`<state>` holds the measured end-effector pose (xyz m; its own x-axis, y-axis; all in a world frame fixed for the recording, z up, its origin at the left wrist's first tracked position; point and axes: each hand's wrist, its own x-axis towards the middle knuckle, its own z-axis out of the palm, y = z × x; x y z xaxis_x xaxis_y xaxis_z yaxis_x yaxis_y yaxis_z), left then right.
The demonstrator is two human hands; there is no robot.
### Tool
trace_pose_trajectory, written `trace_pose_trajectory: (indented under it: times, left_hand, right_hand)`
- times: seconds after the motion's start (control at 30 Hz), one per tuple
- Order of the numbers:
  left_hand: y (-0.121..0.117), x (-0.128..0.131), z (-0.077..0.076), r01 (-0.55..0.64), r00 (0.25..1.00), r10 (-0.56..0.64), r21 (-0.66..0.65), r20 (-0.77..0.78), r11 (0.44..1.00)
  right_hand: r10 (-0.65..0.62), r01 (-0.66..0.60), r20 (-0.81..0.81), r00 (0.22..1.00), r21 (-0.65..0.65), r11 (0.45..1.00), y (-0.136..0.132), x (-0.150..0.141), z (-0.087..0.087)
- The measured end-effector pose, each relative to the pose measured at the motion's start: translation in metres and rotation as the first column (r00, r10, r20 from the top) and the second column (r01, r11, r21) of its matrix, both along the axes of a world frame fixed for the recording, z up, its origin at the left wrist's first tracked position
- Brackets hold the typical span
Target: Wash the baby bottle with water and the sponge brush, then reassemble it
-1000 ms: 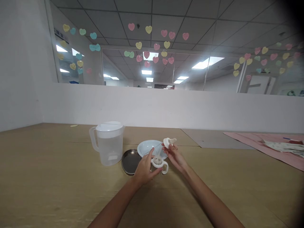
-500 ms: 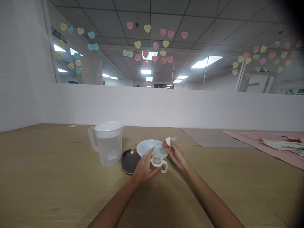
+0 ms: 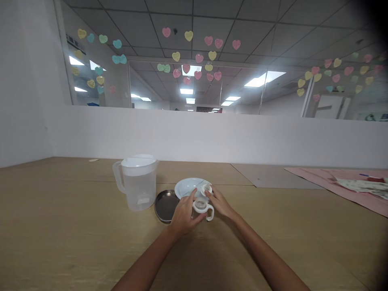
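Left hand [image 3: 183, 214] curls round the handled jar [image 3: 200, 204], before the pale bowl [image 3: 184, 187]; right hand [image 3: 222, 203] pinches the white cap [image 3: 206, 189] by its rim; a slack pinch could drop it there.

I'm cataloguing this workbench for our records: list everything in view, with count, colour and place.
Handled cup: 1, clear and white, in left hand
Cap: 1, white, in right hand
Bowl: 1, pale blue, beyond the hands
Metal dish: 1, dark silver, between jug and left hand
Jug: 1, translucent white, left
Table: 1, tan, underneath
Scrap: 1, pale yellow, back left
Grey sheet: 1, back right
Pink sheet: 1, far right, small unclear items on it
Wall: white, behind table
Heart notes: many, multicoloured, on glass
Ceiling lights: several, white, above
Left hand: 1, bare, centre
Right hand: 1, bare, right of cup
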<state>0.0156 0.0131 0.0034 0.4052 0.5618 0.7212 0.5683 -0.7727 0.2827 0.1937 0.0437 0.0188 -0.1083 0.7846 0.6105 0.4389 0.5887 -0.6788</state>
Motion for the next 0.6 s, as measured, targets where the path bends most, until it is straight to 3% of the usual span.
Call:
trace_pose_trajectory:
  times: [0.07, 0.13, 0.2, 0.3, 0.37, 0.43, 0.6]
  left_hand:
    - [0.001, -0.001, -0.001, -0.001, 1.0, 0.0, 0.073, 0.016, 0.997]
    - [0.001, -0.003, -0.001, -0.015, 0.998, 0.006, 0.148, 0.062, 0.989]
    - [0.001, -0.004, -0.001, -0.034, 0.992, 0.006, 0.221, 0.126, 0.975]
    - [-0.001, -0.005, 0.0, 0.002, 0.985, -0.063, 0.36, 0.159, 0.933]
    - [-0.003, -0.005, -0.001, 0.058, 0.984, -0.128, 0.448, 0.126, 0.892]
    - [-0.004, -0.003, -0.001, 0.091, 0.979, -0.168, 0.498, 0.112, 0.862]
    - [-0.01, -0.001, 0.007, 0.107, 0.956, -0.237, 0.549, 0.172, 0.829]
  right_hand:
    - [-0.057, 0.052, 0.049, 0.997, 0.094, 0.994, -0.003, 0.001, 0.004]
    - [-0.166, 0.132, 0.101, 0.981, 0.275, 0.952, -0.009, 0.001, 0.01]
    - [-0.249, 0.132, 0.172, 0.953, 0.504, 0.853, -0.017, -0.002, 0.016]
    - [-0.272, -0.045, 0.287, 0.919, 0.759, 0.649, -0.03, -0.01, 0.019]
    - [-0.256, -0.162, 0.34, 0.905, 0.831, 0.532, -0.035, -0.018, 0.017]
    - [-0.212, -0.237, 0.37, 0.904, 0.849, 0.472, -0.037, -0.024, 0.012]
    - [-0.143, -0.27, 0.368, 0.919, 0.849, 0.454, -0.036, -0.028, 0.007]
